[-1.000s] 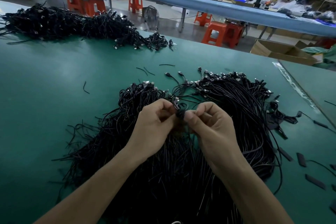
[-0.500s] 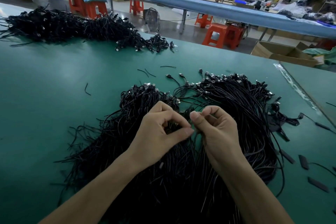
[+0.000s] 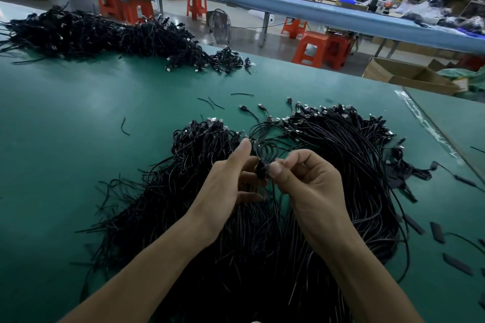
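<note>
Finding: I hold one coiled cable just above the near middle of the big heap, its loop standing up between my hands. My right hand pinches the coil's waist between thumb and bent forefinger. My left hand grips it from the other side with lower fingers curled and the forefinger straight and free. Risk: the hold is narrow, so a slip would likely let the coil spring open and fall into the heap directly below, tangling among the loose strands.
</note>
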A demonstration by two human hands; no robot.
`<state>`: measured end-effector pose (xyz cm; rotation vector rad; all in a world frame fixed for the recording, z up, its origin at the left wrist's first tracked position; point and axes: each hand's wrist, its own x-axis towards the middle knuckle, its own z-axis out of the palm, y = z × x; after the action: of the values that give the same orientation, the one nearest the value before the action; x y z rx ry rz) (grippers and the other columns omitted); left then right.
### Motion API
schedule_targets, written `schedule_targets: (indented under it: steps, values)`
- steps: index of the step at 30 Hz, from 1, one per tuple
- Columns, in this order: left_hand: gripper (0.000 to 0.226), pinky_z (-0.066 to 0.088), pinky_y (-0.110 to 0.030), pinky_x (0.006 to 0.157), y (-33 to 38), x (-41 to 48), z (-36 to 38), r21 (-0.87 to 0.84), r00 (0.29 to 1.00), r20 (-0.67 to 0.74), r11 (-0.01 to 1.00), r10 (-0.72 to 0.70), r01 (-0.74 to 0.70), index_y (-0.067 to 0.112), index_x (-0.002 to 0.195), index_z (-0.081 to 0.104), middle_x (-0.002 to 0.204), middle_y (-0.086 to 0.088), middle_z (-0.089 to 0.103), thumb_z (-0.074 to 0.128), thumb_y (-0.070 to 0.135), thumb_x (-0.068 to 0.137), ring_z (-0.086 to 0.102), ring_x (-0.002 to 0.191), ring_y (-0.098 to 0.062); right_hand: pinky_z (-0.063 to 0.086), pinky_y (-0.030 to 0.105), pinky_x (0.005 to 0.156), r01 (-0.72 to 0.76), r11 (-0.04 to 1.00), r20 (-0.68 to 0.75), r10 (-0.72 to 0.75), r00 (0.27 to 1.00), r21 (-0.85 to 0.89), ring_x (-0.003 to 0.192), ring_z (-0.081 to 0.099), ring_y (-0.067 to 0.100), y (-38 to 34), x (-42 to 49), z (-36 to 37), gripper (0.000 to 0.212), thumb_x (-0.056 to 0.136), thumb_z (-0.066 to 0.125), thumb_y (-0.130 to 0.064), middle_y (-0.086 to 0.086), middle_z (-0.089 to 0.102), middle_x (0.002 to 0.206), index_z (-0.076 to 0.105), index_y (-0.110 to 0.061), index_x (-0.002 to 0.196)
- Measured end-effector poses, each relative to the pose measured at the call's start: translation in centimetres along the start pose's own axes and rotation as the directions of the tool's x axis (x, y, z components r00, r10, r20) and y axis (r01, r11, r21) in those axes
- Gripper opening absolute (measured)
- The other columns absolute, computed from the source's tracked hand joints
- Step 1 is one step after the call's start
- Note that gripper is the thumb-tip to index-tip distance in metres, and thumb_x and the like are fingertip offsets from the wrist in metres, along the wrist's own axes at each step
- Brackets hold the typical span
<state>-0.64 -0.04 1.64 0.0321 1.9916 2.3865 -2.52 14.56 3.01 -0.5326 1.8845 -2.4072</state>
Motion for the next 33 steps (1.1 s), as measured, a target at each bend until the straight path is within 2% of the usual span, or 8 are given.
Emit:
schedule_targets:
  steps: [5, 7, 10, 13, 18, 21, 26, 33]
  values:
    - [0.035, 0.044, -0.040, 0.081, 0.1, 0.1, -0.5, 0.047, 0.998, 0.003, 0.997, 0.064, -0.064, 0.036, 0.109, 0.075, 0.107, -0.004, 0.075, 0.067, 0.056, 0.081, 0.065, 0.109, -0.028, 0.050, 0.015, 0.062, -0.043, 0.996, 0.020, 0.045, 0.999, -0.080, 0.065, 0.061, 0.007, 0.3, -0.3, 0.1, 0.015, 0.073, 0.076, -0.017, 0.001, 0.065, 0.069, 0.061, -0.015, 0.074]
    - [0.026, 0.044, -0.034, 0.079, 0.2, 0.1, -0.8, 0.068, 0.994, 0.056, 0.993, 0.096, -0.100, 0.034, 0.112, 0.075, 0.104, -0.014, 0.073, 0.072, 0.041, 0.087, 0.064, 0.096, -0.025, 0.051, 0.018, 0.064, -0.072, 0.994, 0.015, 0.073, 0.997, -0.081, 0.069, 0.059, 0.013, 0.6, -0.4, -0.1, 0.014, 0.074, 0.076, -0.020, 0.010, 0.064, 0.074, 0.062, -0.021, 0.072]
    - [0.031, 0.050, -0.023, 0.083, 0.4, 0.1, -1.2, 0.168, 0.971, 0.116, 0.959, 0.209, -0.227, 0.028, 0.115, 0.074, 0.098, -0.004, 0.068, 0.071, 0.028, 0.084, 0.063, 0.091, -0.013, 0.054, 0.025, 0.071, -0.141, 0.990, 0.018, 0.141, 0.990, -0.016, 0.076, 0.059, 0.022, 1.1, -0.5, -0.4, 0.014, 0.074, 0.078, -0.023, 0.018, 0.062, 0.082, 0.063, -0.022, 0.073]
    - [0.031, 0.045, -0.016, 0.079, 0.4, 0.0, -1.4, 0.388, 0.924, 0.119, 0.839, 0.364, -0.380, 0.036, 0.111, 0.074, 0.087, 0.014, 0.048, 0.076, 0.025, 0.082, 0.051, 0.086, -0.005, 0.048, 0.018, 0.059, -0.212, 0.966, -0.034, 0.219, 0.975, 0.150, 0.066, 0.057, 0.012, 1.5, -0.3, -0.3, 0.017, 0.069, 0.078, -0.019, 0.007, 0.063, 0.073, 0.062, -0.018, 0.074]
    - [0.051, 0.045, -0.022, 0.067, -0.5, -1.1, -1.5, 0.591, 0.752, 0.348, 0.492, 0.559, -0.639, 0.014, 0.125, 0.069, 0.093, -0.004, 0.048, 0.068, -0.005, 0.077, 0.048, 0.080, -0.012, 0.051, 0.019, 0.059, -0.191, 0.970, -0.144, 0.212, 0.967, 0.148, 0.062, 0.059, 0.012, 1.1, 0.0, -0.5, 0.023, 0.067, 0.076, -0.017, 0.004, 0.061, 0.066, 0.056, -0.014, 0.077]
    - [0.054, 0.037, -0.010, 0.073, -0.8, -1.6, -2.0, 0.605, 0.717, 0.435, 0.413, 0.545, -0.681, 0.010, 0.128, 0.065, 0.103, -0.005, 0.049, 0.058, 0.005, 0.074, 0.044, 0.083, -0.001, 0.053, 0.021, 0.064, -0.130, 0.991, -0.188, 0.127, 0.974, -0.008, 0.067, 0.060, 0.014, 0.7, -0.2, -0.5, 0.022, 0.071, 0.077, -0.013, 0.001, 0.063, 0.065, 0.056, -0.012, 0.077]
    - [0.068, 0.054, -0.030, 0.082, -1.5, -1.7, -2.7, 0.685, 0.698, 0.551, 0.229, 0.458, -0.691, 0.017, 0.144, 0.049, 0.121, -0.002, 0.043, 0.072, 0.029, 0.081, 0.053, 0.104, -0.012, 0.055, 0.019, 0.066, -0.012, 0.987, -0.250, -0.028, 0.968, -0.157, 0.070, 0.067, 0.010, 0.4, -0.2, -0.6, 0.022, 0.081, 0.075, 0.000, 0.001, 0.071, 0.071, 0.054, -0.009, 0.077]
    - [0.110, 0.044, -0.028, 0.105, -1.4, -2.2, -2.5, 0.752, 0.797, 0.559, 0.265, 0.227, -0.603, 0.035, 0.155, 0.020, 0.146, 0.017, 0.026, 0.057, 0.088, 0.066, 0.041, 0.130, -0.003, 0.054, 0.018, 0.068, 0.081, 0.959, -0.303, -0.165, 0.939, -0.271, 0.072, 0.068, 0.007, 0.6, 0.0, -0.9, 0.027, 0.081, 0.075, 0.002, -0.003, 0.070, 0.072, 0.054, -0.014, 0.073]
